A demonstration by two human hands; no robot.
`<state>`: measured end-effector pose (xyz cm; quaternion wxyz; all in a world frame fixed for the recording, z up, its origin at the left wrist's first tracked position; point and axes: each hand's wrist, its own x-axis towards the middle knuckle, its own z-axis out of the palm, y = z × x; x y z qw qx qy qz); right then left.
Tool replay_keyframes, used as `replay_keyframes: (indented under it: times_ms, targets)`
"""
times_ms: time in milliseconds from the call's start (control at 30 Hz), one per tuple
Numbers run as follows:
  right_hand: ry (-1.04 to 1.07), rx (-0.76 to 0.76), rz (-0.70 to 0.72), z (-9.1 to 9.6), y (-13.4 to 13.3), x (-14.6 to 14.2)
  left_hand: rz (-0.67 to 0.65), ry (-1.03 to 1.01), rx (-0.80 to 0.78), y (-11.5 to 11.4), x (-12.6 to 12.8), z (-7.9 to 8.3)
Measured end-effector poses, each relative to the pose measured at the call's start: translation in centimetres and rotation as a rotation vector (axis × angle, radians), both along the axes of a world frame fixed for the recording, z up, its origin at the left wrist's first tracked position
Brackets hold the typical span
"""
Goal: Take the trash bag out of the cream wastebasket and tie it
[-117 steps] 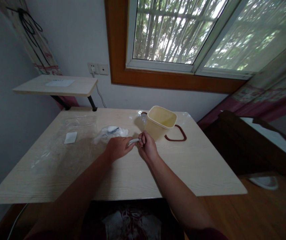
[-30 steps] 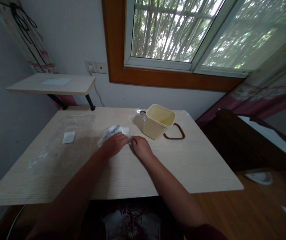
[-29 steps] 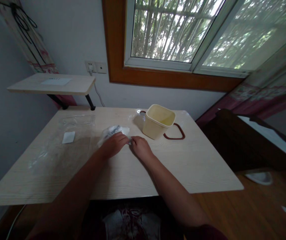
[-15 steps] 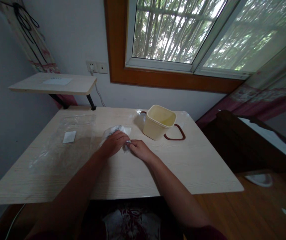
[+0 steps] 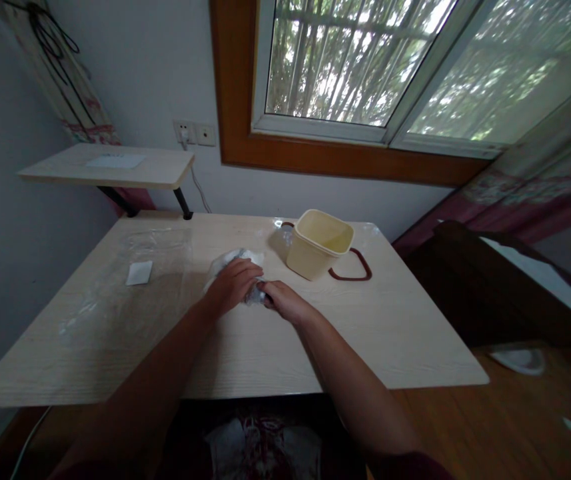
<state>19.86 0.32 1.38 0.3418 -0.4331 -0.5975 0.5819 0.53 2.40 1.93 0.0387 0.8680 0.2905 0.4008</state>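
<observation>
A crumpled, whitish see-through plastic bag (image 5: 254,295) lies bunched on the table under and between my hands. My left hand (image 5: 234,285) rests over it with the fingers curled down onto it, hiding much of it. Close by on the right, my right hand (image 5: 285,301) pinches the bag's near right end between thumb and fingers. What the bag may contain cannot be made out. Behind my right hand stands a cream plastic bucket (image 5: 310,259), tilted in the view. A brown curved handle (image 5: 369,270) lies at its right side.
A large flat clear plastic bag (image 5: 100,303) with a white label (image 5: 139,273) covers the left of the wooden table (image 5: 390,333). A small raised shelf (image 5: 65,163) holding a paper sheet (image 5: 115,161) stands at the back left. Behind are a wall and window.
My right hand has shifted slightly right and down, and more of the crumpled plastic shows between the hands. My left hand has moved slightly right. The bucket stays put.
</observation>
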Motion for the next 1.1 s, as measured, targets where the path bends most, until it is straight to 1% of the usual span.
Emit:
replay_keyframes:
  times_ms: [100, 167, 300, 433, 533, 633, 767, 967, 1100]
  targets:
    - [0.185, -0.159, -0.017, -0.2, 0.1, -0.1, 0.02, -0.019, 0.009, -0.6, 0.0, 0.6]
    - [0.317, -0.238, -0.057, -0.1, 0.2, -0.1, -0.019, 0.009, -0.015, -1.0, -0.1, 0.9]
    - [0.377, -0.283, -0.08, 0.4, 0.2, 0.0, -0.094, 0.066, -0.087, -1.0, -0.2, 0.6]
    - [0.397, -0.301, -0.054, 0.4, 0.2, 0.1, -0.093, 0.077, -0.092, -0.4, 0.0, -0.2]
    - [0.393, -0.289, -0.052, 0.3, 0.2, 0.1, -0.085, 0.091, -0.073, -0.1, 0.0, -0.4]
    - [0.358, -0.273, -0.046, 0.2, 0.3, 0.0, -0.08, 0.114, -0.049, -0.1, 0.0, -0.2]
    - [0.305, -0.26, -0.033, 0.3, 0.4, 0.0, -0.055, 0.141, -0.062, -0.2, 0.0, 0.0]
    - [0.18, -0.237, -0.001, 0.7, 0.5, -0.1, -0.005, 0.106, -0.032, 0.0, 0.0, -0.3]
    - [0.139, -0.245, 0.006, 0.9, 0.6, -0.1, 0.062, 0.063, -0.031, -0.3, 0.0, 0.1]
